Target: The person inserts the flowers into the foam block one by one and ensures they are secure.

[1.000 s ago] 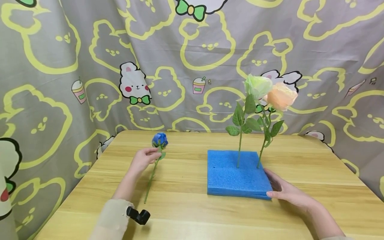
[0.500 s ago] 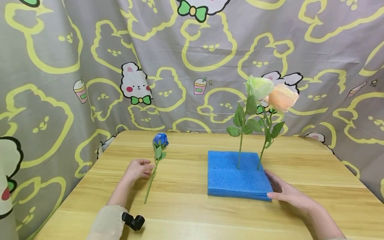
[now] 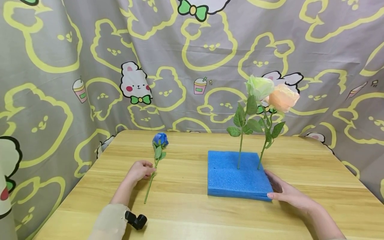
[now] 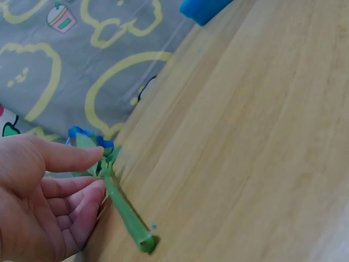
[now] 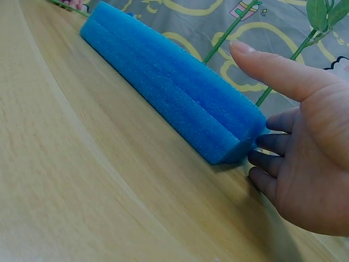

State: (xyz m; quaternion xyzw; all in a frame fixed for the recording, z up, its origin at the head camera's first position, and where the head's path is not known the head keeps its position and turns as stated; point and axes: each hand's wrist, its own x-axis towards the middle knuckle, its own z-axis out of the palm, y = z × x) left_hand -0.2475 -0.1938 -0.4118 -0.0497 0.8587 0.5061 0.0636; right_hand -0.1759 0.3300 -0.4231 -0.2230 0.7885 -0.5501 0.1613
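A blue artificial rose (image 3: 160,140) lies on the table with its stem toward me. Beside the stem is my left hand (image 3: 139,172), thumb and fingers loosely bent. In the left wrist view, a gap shows between thumb and index finger, with the green stem (image 4: 126,210) at their tips. My right hand (image 3: 288,191) rests at the right side of a blue foam block (image 3: 232,180), its fingers fairly straight and its thumb extended. A pale green rose (image 3: 259,88) and a peach rose (image 3: 283,97) stand upright in the block.
The wooden table (image 3: 180,213) runs back to a grey patterned curtain (image 3: 168,40). A black device (image 3: 136,220) sits at the left wrist. Leaves (image 3: 253,125) of the two standing roses overlap above the block.
My left hand has drawn back from just under the blue bloom to lower on the stem; the rose stays lying. My right hand has kept its place at the block.
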